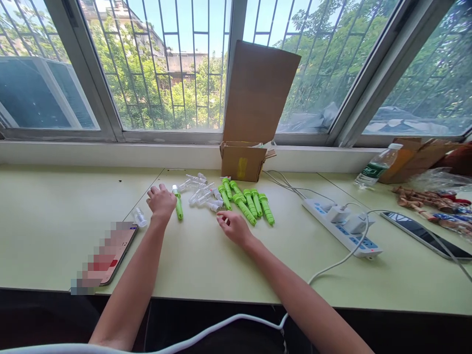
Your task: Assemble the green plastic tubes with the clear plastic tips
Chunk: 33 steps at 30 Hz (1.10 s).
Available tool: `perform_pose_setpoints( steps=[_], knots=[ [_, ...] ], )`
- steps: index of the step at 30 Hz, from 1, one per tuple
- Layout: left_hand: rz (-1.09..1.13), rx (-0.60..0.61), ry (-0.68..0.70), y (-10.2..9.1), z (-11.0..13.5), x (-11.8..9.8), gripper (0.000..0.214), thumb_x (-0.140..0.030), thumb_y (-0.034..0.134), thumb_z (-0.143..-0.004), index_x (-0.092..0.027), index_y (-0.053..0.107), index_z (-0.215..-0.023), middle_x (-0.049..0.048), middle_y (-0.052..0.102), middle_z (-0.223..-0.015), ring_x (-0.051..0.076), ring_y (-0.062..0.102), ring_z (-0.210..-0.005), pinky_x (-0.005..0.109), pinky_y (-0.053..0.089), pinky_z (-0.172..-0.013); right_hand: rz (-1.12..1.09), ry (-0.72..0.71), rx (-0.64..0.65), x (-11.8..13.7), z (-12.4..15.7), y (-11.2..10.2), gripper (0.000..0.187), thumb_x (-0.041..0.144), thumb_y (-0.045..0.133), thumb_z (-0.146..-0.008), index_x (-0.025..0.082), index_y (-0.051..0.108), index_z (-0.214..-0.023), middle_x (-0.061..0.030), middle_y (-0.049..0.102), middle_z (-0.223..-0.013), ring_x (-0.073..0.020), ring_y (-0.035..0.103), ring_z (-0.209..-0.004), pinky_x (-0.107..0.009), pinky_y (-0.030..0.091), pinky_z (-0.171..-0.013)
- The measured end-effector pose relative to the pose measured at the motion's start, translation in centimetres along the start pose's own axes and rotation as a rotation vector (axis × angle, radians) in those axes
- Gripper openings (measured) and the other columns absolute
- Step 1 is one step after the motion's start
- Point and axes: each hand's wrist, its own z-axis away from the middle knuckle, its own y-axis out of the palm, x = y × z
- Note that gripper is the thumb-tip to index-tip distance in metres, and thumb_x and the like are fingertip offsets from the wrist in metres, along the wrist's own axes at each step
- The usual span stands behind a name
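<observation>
My left hand (161,200) is low over the table, palm down, its fingers bent and slightly apart with nothing visible in them. Just to its right lies a green plastic tube with a clear, white-tipped end (178,202). A loose clear plastic piece (139,217) rests near my left wrist. My right hand (234,227) has loosely curled fingers, and no held object shows. Its fingertips are close to a pile of clear plastic tubes (201,195); whether they touch one I cannot tell. Behind it lie several ribbed, tapered green plastic pieces (245,209).
An open cardboard box (241,164) stands against the window sill. At right are a power strip (342,228) with plugs and cables, a phone (424,235), a water bottle (378,167) and bagged items. Another phone (114,253) lies left. A white cable (221,322) crosses in front.
</observation>
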Motion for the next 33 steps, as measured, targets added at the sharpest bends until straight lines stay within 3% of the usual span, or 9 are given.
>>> perform_pose_setpoints(
  steps=[6, 12, 17, 22, 27, 33],
  knots=[
    [-0.028, 0.222, 0.156, -2.0, -0.7, 1.1, 0.059, -0.036, 0.043, -0.082, -0.014, 0.035, -0.137, 0.0215, 0.043, -0.129, 0.036, 0.041, -0.121, 0.049, 0.041, -0.091, 0.016, -0.001, -0.008, -0.1, 0.0, 0.1, 0.026, 0.029, 0.055, -0.087, 0.017, 0.069, -0.106, -0.0054, 0.071, -0.089, -0.0132, 0.060, -0.061, -0.027, 0.047, -0.066],
    [-0.072, 0.403, 0.294, -3.4, -1.6, 5.9, 0.077, -0.044, 0.051, -0.073, -0.022, 0.027, -0.143, 0.0179, 0.042, -0.133, 0.035, 0.038, -0.126, 0.046, 0.041, -0.092, 0.011, -0.002, -0.007, -0.1, 0.1, 0.0, 0.027, 0.030, 0.054, -0.088, 0.017, 0.069, -0.106, -0.0057, 0.071, -0.090, -0.0143, 0.061, -0.063, -0.027, 0.046, -0.065],
    [-0.202, 0.561, 0.229, -3.4, -2.7, 10.2, 0.100, -0.045, 0.065, -0.057, -0.023, 0.024, -0.145, 0.0186, 0.044, -0.135, 0.039, 0.040, -0.126, 0.047, 0.042, -0.090, 0.043, 0.001, -0.002, 0.0, 0.1, -0.2, 0.026, 0.030, 0.054, -0.088, 0.018, 0.069, -0.105, -0.0047, 0.071, -0.087, -0.0145, 0.061, -0.065, -0.027, 0.044, -0.066],
    [-0.081, 0.689, 0.244, -2.4, -3.6, 12.0, 0.103, -0.040, 0.069, -0.050, -0.022, 0.030, -0.143, 0.0147, 0.052, -0.131, 0.033, 0.050, -0.121, 0.036, 0.045, -0.086, 0.041, 0.006, -0.001, -0.1, 0.2, -0.2, 0.026, 0.030, 0.054, -0.088, 0.018, 0.068, -0.106, -0.0045, 0.071, -0.087, -0.0144, 0.061, -0.065, -0.027, 0.045, -0.066],
    [-0.100, 0.658, 0.223, -3.3, -3.1, 10.3, 0.092, -0.040, 0.067, -0.053, -0.023, 0.037, -0.138, 0.0135, 0.057, -0.125, 0.031, 0.056, -0.112, 0.032, 0.047, -0.077, 0.034, 0.014, 0.005, -0.1, 0.1, -0.1, 0.026, 0.029, 0.055, -0.087, 0.017, 0.068, -0.106, -0.0053, 0.071, -0.089, -0.0143, 0.062, -0.065, -0.026, 0.046, -0.066],
    [0.019, 0.565, 0.475, -5.8, -0.4, 4.3, 0.079, -0.050, 0.063, -0.064, -0.031, 0.038, -0.137, 0.0059, 0.059, -0.124, 0.025, 0.059, -0.107, 0.027, 0.047, -0.074, 0.039, 0.001, -0.006, -0.2, 0.1, 0.1, 0.027, 0.030, 0.054, -0.088, 0.018, 0.069, -0.107, -0.0056, 0.071, -0.089, -0.0154, 0.063, -0.068, -0.027, 0.047, -0.067]
  ],
)
